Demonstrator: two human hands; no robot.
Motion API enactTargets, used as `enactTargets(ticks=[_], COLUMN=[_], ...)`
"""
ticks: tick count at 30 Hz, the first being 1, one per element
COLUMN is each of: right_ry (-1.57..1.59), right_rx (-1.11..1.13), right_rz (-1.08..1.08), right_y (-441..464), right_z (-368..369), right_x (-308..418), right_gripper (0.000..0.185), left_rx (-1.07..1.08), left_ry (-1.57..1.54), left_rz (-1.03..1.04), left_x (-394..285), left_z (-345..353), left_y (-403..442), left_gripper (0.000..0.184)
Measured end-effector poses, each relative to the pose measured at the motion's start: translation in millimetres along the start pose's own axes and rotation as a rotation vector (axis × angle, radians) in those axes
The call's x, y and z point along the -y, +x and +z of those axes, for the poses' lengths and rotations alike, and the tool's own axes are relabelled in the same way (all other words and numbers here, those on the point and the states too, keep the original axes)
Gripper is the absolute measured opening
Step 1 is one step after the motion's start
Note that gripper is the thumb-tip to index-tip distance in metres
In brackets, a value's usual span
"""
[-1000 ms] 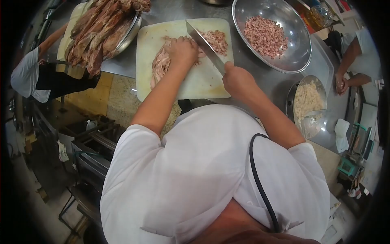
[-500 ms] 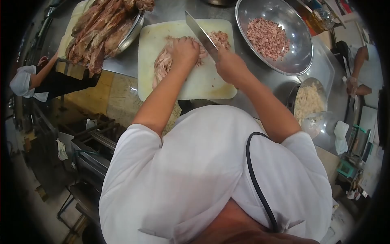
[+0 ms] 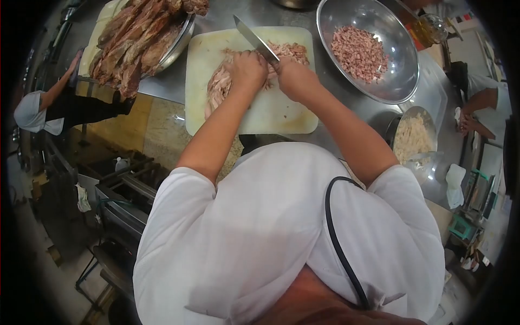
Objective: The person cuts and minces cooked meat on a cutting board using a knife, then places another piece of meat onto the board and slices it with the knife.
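Before you spreads the steel table (image 3: 249, 11), and on it, square to your body, lies the white cutting board (image 3: 292, 116). At the board's left a heap of browned meat slabs (image 3: 135, 46) fills a metal basin (image 3: 181, 46) and hangs over its near edge. Right of the board stands the wide steel bowl (image 3: 403, 65), with pink diced meat (image 3: 360, 54) in its bottom; nearer you is a smaller round container holding pale shreds (image 3: 413, 138).

Your right hand (image 3: 297, 80) is wrapped round the knife's handle. Your left hand (image 3: 249, 67) lies on the meat with fingers bent—whether they pinch any of it, you cannot tell from here. The strips of meat (image 3: 221, 86) trail across the board's left half, under and beside that hand. The knife (image 3: 254, 39) slants away to the left, its blade just beyond your left fingers—contact with the meat is hidden. Smallest are the chopped bits (image 3: 294, 51), near the board's far right corner.
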State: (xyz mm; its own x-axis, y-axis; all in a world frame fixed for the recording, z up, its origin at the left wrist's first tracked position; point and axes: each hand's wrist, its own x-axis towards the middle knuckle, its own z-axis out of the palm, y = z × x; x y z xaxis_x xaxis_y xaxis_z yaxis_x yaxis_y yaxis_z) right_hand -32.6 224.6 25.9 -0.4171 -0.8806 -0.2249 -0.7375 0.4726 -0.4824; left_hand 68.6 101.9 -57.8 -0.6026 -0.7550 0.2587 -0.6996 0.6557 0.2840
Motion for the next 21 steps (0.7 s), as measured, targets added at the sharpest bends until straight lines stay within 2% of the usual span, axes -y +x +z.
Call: enactTargets(ticks=[2, 4, 10, 14, 17, 21], right_ry=[0.023, -0.067, -0.133, -0.117, -0.056, -0.041], right_rx=[-0.003, 0.091, 0.206, 0.188, 0.051, 0.018], right_rz=[0.038, 0.086, 0.077, 0.070, -0.026, 0.018], right_y=[-9.3, -39.6, -77.6, -35.1, -8.6, -16.6], right_z=[-9.1, -26.1, -44.2, -11.5, 8.8, -3.2], right_x=[-1.4, 1.2, 1.1, 3.1, -0.2, -6.4], right_gripper=[0.020, 0.021, 0.020, 0.019, 0.021, 0.021], left_rx=[0.004, 0.008, -0.021, 0.008, 0.023, -0.004], left_ry=[0.004, 0.007, -0.034, -0.001, 0.008, -0.020], left_rz=[-0.001, -0.005, 0.012, 0.015, -0.004, -0.029], left_x=[-0.2, -0.6, 2.9, 1.9, 5.1, 8.1], left_z=[1.1, 1.7, 3.9, 1.3, 6.1, 12.3], left_y=[-1.3, -0.1, -0.1, -0.5, 1.3, 0.5], left_gripper=[0.030, 0.030, 0.029, 0.028, 0.028, 0.028])
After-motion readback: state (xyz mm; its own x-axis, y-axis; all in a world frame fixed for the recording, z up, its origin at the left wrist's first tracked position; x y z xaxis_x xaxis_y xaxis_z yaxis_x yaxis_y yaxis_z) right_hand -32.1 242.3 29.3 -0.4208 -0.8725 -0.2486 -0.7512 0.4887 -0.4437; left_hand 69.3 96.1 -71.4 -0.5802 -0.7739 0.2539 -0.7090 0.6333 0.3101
